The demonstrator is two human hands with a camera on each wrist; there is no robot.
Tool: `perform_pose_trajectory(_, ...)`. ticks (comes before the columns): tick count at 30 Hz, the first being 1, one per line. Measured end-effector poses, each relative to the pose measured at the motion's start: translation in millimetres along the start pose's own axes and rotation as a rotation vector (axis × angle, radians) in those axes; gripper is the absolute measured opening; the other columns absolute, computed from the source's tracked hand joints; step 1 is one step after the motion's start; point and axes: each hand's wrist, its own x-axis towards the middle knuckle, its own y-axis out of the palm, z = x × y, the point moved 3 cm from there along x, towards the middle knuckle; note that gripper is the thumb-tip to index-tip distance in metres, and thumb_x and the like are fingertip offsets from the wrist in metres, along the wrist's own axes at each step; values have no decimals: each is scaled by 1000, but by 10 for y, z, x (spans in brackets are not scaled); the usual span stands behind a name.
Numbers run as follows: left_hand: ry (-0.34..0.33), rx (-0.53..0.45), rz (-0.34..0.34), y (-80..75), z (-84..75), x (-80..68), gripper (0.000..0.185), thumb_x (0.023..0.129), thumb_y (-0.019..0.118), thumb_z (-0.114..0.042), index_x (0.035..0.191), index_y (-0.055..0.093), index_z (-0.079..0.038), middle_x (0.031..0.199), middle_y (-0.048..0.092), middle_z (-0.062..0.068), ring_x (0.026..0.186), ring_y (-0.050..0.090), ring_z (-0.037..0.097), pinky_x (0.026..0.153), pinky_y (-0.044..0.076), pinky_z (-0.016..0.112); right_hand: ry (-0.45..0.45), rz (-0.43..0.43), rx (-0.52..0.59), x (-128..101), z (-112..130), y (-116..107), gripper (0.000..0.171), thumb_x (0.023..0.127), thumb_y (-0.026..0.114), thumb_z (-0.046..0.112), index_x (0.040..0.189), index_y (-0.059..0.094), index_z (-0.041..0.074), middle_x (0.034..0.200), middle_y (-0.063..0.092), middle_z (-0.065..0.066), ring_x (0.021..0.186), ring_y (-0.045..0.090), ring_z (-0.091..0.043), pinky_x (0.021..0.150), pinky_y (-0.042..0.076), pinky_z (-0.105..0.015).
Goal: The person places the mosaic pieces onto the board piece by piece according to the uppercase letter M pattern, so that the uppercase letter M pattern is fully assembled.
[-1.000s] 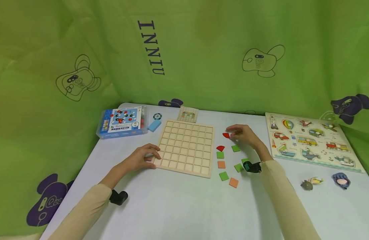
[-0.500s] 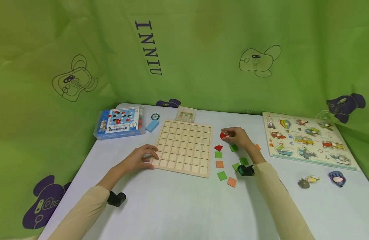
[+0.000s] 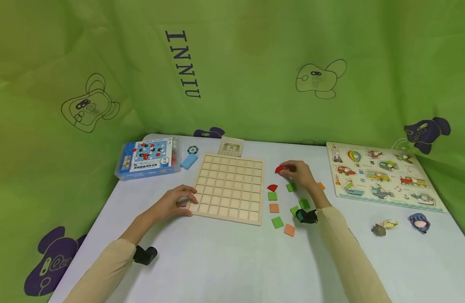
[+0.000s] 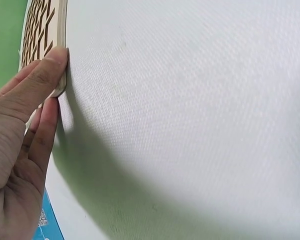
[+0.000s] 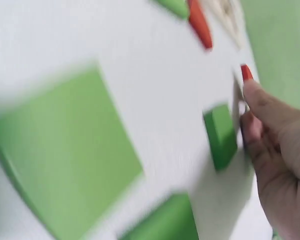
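It looks like a staged play corner: a green cartoon-printed cloth hangs behind a white table with children's toys, a vehicle puzzle and a wooden grid board.

Vehicle puzzle board lies far right (blue box far left).

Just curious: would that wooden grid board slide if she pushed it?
Probably: the flat wooden grid board looks thin, stiff and light on the smooth white table. The left hand rests against its corner, likely steadying it. It seems too flat to tip.
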Motion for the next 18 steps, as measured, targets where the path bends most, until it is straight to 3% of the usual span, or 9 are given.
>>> perform_pose_trajectory(3,11,2,-10,-2,3,-11,28,74,80,0,99,70,-4,131,49,21,123,45,42,89,55,35,41,-82,39,-51,67,40,30,90,68,8,116,63,-7,103,66,-24,93,64,-36,78,55,-38)
perform_pose_trajectory(5,29,4,-15,-3,-8,-18,27,74,80,0,100,70,-3,130,49,22,122,45,45,89,55,37,86,-128,69,-92,126,81,30,90,67,9,116,64,-6,104,66,-25,92,65,-35,72,56,-30)
perform_pose_trajectory(10,34,-5,-25,-4,-13,-20,27,74,79,1,99,70,-2,129,50,23,121,45,46,88,56,35,190,-179,155,-147,306,234,30,90,68,11,116,66,-3,102,67,-22,87,64,-27,60,47,-13)
perform_pose_trajectory(18,7,-27,-2,-9,-14,-13,29,74,80,1,101,71,-3,132,49,21,124,44,42,90,54,32,179,-175,303,-117,529,602,30,88,71,10,114,67,-4,98,68,-20,79,65,-22,56,49,-15)
